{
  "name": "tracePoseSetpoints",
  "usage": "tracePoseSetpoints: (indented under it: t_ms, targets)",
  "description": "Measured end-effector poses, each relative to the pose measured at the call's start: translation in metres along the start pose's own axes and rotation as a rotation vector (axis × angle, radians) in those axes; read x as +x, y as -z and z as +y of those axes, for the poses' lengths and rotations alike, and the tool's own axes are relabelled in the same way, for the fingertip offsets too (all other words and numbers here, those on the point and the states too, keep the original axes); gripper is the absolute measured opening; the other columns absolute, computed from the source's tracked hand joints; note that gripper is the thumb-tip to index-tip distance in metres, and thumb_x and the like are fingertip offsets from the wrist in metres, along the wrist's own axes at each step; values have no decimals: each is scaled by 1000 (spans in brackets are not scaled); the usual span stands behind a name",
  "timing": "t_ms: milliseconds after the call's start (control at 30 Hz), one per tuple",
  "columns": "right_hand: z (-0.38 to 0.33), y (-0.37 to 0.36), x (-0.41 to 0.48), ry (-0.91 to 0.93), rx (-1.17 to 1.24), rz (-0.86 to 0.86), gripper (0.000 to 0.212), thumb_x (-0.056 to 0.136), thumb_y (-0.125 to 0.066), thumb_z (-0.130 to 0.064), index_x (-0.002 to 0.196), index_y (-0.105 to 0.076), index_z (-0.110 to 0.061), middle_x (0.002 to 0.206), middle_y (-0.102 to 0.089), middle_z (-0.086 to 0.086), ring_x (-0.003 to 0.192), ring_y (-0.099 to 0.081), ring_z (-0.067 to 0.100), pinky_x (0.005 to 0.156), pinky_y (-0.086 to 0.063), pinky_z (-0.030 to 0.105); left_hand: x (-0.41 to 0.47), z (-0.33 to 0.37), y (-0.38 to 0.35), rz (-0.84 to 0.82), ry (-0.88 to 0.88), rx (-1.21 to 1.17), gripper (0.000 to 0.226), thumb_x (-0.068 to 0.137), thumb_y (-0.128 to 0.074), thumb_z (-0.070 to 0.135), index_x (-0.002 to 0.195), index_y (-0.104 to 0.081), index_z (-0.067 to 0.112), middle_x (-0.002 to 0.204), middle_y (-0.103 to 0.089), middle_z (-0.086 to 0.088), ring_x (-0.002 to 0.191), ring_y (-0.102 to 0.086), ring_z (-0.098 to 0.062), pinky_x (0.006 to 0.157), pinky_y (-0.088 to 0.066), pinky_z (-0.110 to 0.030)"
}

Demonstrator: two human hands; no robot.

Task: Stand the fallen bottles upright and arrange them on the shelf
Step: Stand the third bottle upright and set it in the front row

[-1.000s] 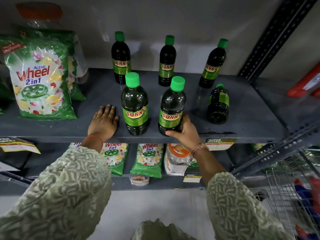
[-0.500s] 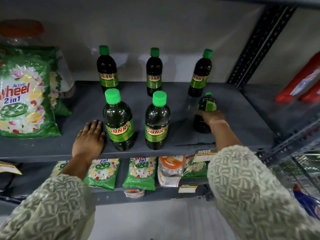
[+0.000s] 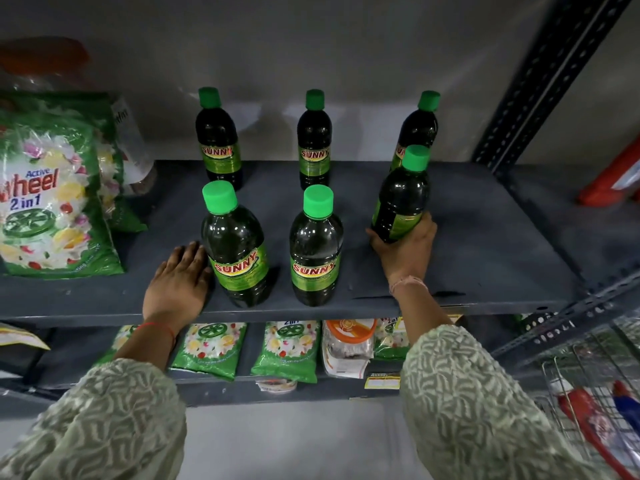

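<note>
Six bottles on the grey shelf, one in hand

Grey metal shelf (image 3: 485,237) carries six dark bottles with green caps. Landmark: the front middle bottle (image 3: 316,247), upright near the shelf's front edge, "SUNNY" label facing out.

- Just left of it: the front left bottle (image 3: 236,245), upright, same label.
- Behind the landmark, along the wall: three back-row bottles, left (image 3: 218,140), middle (image 3: 314,140), right (image 3: 417,129); all upright, well apart from one another.
- Right of the landmark: the held bottle (image 3: 401,195), nearly upright, tilted slightly, label turned away; it partly hides the back right bottle. Cannot tell whether its base touches the shelf.

Right hand (image 3: 405,251): fingers wrapped around the lower part of the held bottle, gripping it from the near side.

Left hand (image 3: 178,278): lies flat, palm down on the shelf, fingers spread and holding nothing, just beside the front left bottle.

Far left of the landmark: a green "Wheel" detergent packet (image 3: 52,188) leaning upright on the shelf. Below the landmark, on the lower shelf, smaller green packets (image 3: 207,348)
</note>
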State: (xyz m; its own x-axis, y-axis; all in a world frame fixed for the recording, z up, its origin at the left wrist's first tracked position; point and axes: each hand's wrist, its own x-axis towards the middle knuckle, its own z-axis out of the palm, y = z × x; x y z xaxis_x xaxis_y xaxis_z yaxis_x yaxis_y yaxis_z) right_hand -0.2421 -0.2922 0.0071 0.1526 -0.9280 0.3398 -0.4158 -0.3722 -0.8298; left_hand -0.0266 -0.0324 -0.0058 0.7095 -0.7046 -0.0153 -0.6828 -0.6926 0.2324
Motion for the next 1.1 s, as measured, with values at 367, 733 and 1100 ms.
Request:
tracePoseSetpoints:
  t_ms: [367,733,1100]
  targets:
    - [12,12,0,-133,340,-220,102,62,-82,-21,142,-18,-17,141,-38,4,132,-36,24,112,-27,47,-1,-1,1,-18,1,13,52,96,-26,28,146,-16,17,158,-15,-5,146,-9,-24,119,-14,-40]
    - [23,24,19,-209,424,-485,58,69,-68,11,117,-41,-8,117,-62,8,110,-54,24,102,-40,43,-2,0,2,12,-4,-7,51,96,-29,28,145,-20,16,157,-18,-6,145,-11,-23,118,-13,-38]
    - [1,-1,6,-98,122,-248,99,44,-90,-16,125,-35,-4,124,-50,10,121,-44,31,101,-40,33,0,0,-1,14,16,-5,51,96,-29,29,144,-21,16,157,-18,-4,145,-12,-22,118,-14,-37]
